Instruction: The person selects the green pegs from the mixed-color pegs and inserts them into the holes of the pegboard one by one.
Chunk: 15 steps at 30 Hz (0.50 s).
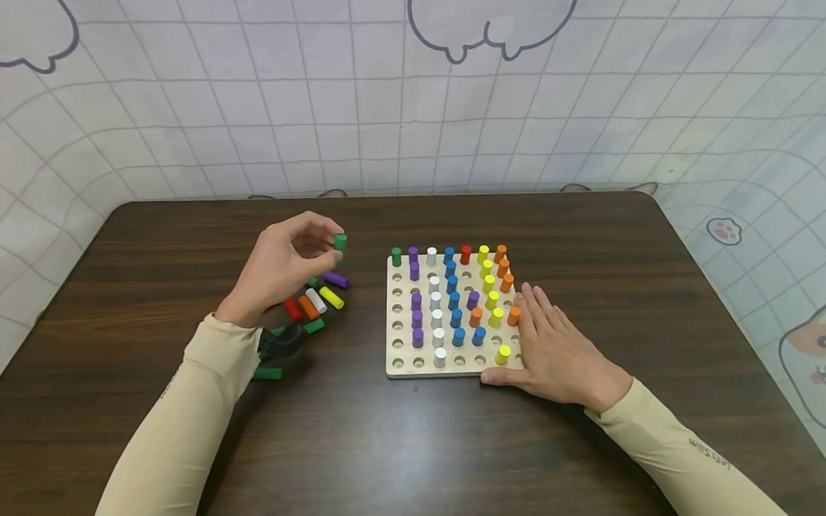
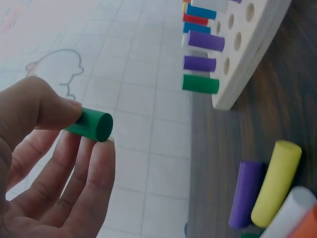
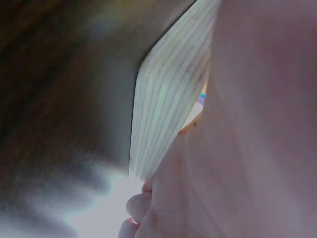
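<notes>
Raised above the table, my left hand (image 1: 276,263) pinches a green peg (image 1: 340,243) between thumb and fingertips, left of a wooden pegboard (image 1: 408,353). In the left wrist view one end of that green peg (image 2: 96,126) sticks out past the thumb. Columns of purple, white, blue, yellow and orange pegs stand upright in the board. A single green peg (image 1: 396,256) occupies its far left corner, above bare holes. My right hand (image 1: 560,351) rests along the board's right edge, fingers straight, covering some holes there. The right wrist view shows the board's layered side (image 3: 168,89) against that hand.
Loose pegs lie under and beside the left hand: a purple peg (image 1: 335,280), a yellow peg (image 1: 332,297), a white peg (image 1: 316,302), an orange peg (image 1: 308,308), a red peg (image 1: 292,309) and several green ones. The dark wooden table (image 1: 420,455) ends before a grid-patterned cloth (image 1: 380,100).
</notes>
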### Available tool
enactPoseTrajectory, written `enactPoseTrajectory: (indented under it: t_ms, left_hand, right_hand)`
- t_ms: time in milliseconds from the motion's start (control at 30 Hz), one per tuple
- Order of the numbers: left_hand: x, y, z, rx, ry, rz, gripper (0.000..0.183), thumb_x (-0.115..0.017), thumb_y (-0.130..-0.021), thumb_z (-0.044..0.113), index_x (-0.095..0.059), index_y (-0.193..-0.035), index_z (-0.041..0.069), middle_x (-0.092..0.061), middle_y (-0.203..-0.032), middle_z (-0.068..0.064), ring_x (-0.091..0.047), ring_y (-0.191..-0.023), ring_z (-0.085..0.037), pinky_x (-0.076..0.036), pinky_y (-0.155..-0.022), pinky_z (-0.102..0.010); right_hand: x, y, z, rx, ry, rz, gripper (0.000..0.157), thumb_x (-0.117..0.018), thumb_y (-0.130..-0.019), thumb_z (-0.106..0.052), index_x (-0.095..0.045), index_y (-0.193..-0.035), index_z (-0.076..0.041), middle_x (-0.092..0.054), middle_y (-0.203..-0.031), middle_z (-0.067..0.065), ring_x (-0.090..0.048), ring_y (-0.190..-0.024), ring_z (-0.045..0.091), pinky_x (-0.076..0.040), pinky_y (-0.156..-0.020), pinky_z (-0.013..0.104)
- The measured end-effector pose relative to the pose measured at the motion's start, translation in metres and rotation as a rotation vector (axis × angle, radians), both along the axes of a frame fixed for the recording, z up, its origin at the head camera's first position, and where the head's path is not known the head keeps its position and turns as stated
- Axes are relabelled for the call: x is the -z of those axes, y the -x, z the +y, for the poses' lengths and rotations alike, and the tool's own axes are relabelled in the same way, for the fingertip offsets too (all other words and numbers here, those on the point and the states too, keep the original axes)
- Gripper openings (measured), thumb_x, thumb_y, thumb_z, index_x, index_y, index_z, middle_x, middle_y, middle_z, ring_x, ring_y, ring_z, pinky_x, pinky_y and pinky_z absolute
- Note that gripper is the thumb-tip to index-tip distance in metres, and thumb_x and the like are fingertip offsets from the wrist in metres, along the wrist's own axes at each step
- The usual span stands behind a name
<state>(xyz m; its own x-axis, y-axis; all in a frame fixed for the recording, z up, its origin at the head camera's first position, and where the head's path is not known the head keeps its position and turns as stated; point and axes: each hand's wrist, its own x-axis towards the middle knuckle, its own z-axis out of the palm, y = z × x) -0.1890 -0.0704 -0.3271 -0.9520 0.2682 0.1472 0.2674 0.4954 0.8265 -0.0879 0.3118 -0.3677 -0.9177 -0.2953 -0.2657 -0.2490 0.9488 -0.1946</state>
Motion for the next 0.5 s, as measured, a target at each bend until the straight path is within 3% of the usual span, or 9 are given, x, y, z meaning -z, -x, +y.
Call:
enactPoseTrajectory:
  t_ms: [500]
  left_hand:
    - [0.006, 0.013, 0.029, 0.023, -0.09, -0.024, 0.025, -0.078, -0.091, 0.015, -0.07, -0.115, 0.015, -0.073, -0.108, -0.005, -0.071, -0.095, -0.01, -0.058, -0.084, -0.02]
  right_hand:
    - [0.002, 0.001, 0.0, 0.003, -0.006, -0.001, 0.131, -0.053, -0.083, -0.087, -0.009, -0.163, 0.006, -0.006, -0.173, 0.026, -0.008, -0.161, 0.048, -0.021, -0.128, 0.066]
